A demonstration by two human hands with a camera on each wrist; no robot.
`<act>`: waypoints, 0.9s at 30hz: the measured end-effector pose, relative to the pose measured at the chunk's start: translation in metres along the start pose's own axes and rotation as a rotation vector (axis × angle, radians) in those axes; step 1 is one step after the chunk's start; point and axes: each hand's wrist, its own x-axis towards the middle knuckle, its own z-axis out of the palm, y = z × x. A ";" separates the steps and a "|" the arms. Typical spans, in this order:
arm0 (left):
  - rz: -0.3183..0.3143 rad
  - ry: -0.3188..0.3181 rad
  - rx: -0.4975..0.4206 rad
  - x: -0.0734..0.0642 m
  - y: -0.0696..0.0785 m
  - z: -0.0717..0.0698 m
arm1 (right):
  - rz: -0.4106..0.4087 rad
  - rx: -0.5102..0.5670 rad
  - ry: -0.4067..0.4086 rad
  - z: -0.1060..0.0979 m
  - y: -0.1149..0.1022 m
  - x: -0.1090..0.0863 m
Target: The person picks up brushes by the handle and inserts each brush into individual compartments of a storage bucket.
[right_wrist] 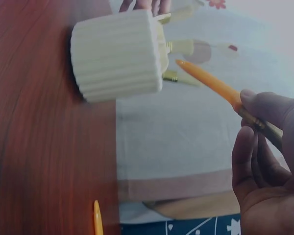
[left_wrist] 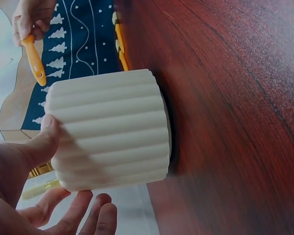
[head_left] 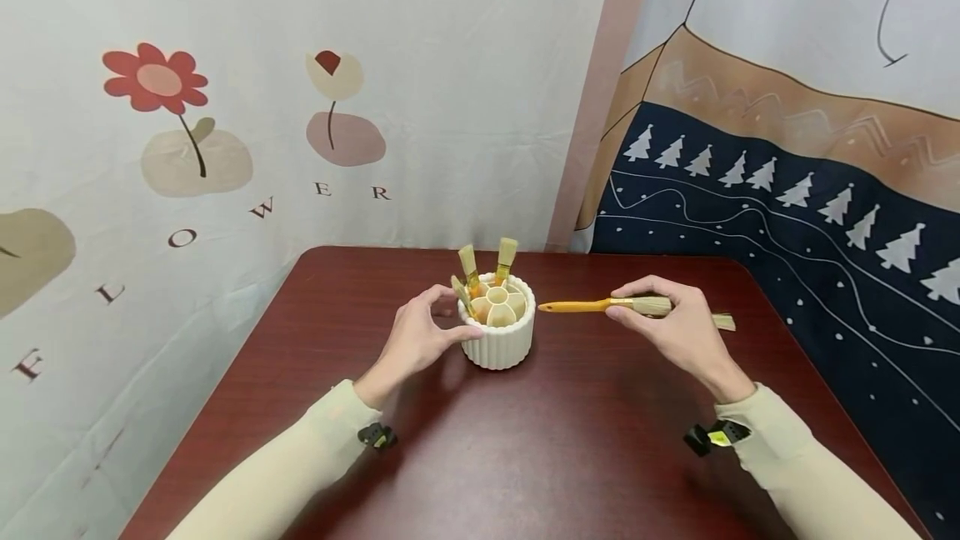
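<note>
A white ribbed round brush holder (head_left: 498, 350), divided into petal-shaped compartments, stands upright on the table. Three brushes rest in it with bristles up, among them one at its back right (head_left: 507, 255). My left hand (head_left: 417, 335) steadies the holder from the left, thumb at the near rim and fingers round the far side. To the right, my right hand (head_left: 688, 330) pinches another brush (head_left: 581, 306) by its metal collar, above the table. That brush's orange handle (right_wrist: 213, 84) points left toward the holder, and its bristles lie toward the palm.
Beyond the right hand, pale bristles (head_left: 724, 322) of a brush show on the table. Orange-handled brushes (left_wrist: 120, 44) lie on that side in the left wrist view. The dark red table (head_left: 465, 457) meets printed cloth hangings (head_left: 465, 107) at its back and right.
</note>
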 end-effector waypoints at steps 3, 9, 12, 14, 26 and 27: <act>-0.002 -0.009 -0.014 -0.001 -0.001 -0.001 | -0.013 0.024 0.018 0.004 -0.006 0.002; -0.001 -0.030 -0.032 -0.001 -0.001 -0.004 | -0.048 0.102 0.023 0.012 -0.014 0.006; 0.000 -0.031 -0.030 -0.001 -0.001 -0.004 | -0.062 0.112 0.014 0.015 -0.018 0.007; -0.001 -0.033 -0.027 -0.002 -0.002 -0.005 | -0.069 0.107 0.008 0.017 -0.021 0.008; -0.009 -0.041 -0.035 -0.003 0.001 -0.005 | -0.107 0.118 -0.005 0.024 -0.038 0.014; -0.010 -0.043 -0.035 -0.004 0.002 -0.005 | -0.112 0.114 -0.001 0.025 -0.039 0.014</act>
